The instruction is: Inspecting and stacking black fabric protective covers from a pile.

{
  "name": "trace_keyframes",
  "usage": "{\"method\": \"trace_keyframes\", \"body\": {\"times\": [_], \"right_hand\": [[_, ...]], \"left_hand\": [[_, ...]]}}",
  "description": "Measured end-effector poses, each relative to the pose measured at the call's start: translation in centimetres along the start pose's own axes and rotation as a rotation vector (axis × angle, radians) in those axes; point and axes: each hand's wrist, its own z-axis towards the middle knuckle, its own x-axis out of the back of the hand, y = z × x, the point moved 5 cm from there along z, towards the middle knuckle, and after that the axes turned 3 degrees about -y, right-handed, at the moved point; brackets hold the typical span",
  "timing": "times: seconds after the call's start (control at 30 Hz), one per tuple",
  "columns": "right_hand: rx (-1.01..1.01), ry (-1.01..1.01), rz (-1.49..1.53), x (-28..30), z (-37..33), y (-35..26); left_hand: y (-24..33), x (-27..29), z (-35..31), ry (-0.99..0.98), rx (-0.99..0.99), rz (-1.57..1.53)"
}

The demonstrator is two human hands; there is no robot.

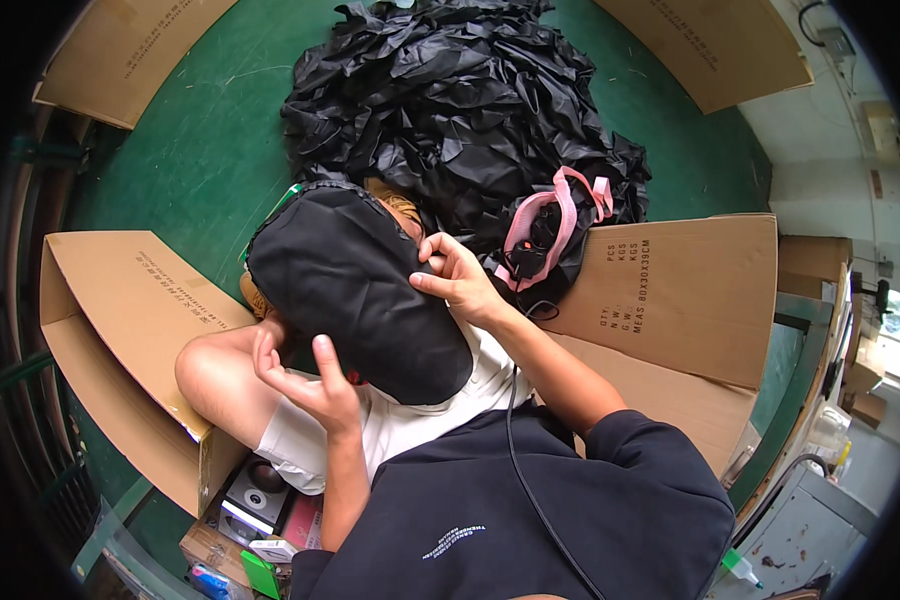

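Seen from above, looking down over a dark sweatshirt and bare knees. Right hand (457,275) pinching the upper right edge of a black padded oval pouch (355,290), fingers curled and closed on its rim. Left hand (305,375) open beneath the lower left side of the same pouch, palm up, fingers spread and loosely bent, thumb touching the pouch's underside edge. Pouch itself tilted across the lap, resting over white shorts (400,420), its upper end reaching toward the green floor (200,150).

Just beyond the right hand, a pink-trimmed black item (550,230) with straps, lying on the edge of a large heap of black fabric pieces (460,100) piled on the floor. Behind the pouch's top end, a sliver of tan woven material (395,200), mostly hidden.

Open cardboard box (120,320) to the left of the knee, another cardboard box (670,290) to the right, against the right forearm. More flat cardboard (130,50) at the upper left and upper right corners. Thin black cable (530,490) running down across the sweatshirt. Small boxed goods and a green card (260,575) at the lower left, too small to identify further.
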Motion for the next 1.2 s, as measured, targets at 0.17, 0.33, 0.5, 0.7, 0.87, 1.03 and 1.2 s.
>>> {"method": "trace_keyframes", "body": {"times": [0.17, 0.33, 0.5, 0.7, 0.87, 1.03, 1.2], "right_hand": [[-0.116, -0.103, 0.002, -0.3, 0.1, 0.0], [-0.301, -0.244, -0.056, 2.1, 1.6, -0.2], [-0.274, 0.262, 0.191, 14.5, 9.6, 3.6], [-0.134, 0.885, 0.063, 25.4, 17.4, 5.1], [-0.030, 0.866, 0.406, 27.0, 21.0, 6.0], [-0.087, 0.878, 0.119, 26.3, 21.4, 3.9], [-0.290, 0.841, -0.036, 26.6, 19.7, 3.0]], "left_hand": [[5.4, -4.9, -0.1, -0.316, -0.366, 0.355], [3.9, -6.2, -1.4, -0.447, -0.409, 0.579], [3.0, -5.8, -3.1, -0.471, -0.469, 0.555], [2.4, -5.9, -3.4, -0.473, -0.458, 0.527], [2.6, -6.2, -3.2, -0.474, -0.468, 0.517], [2.6, -6.0, -3.0, -0.485, -0.483, 0.531], [2.2, -5.7, -3.0, -0.473, -0.465, 0.514]]}}
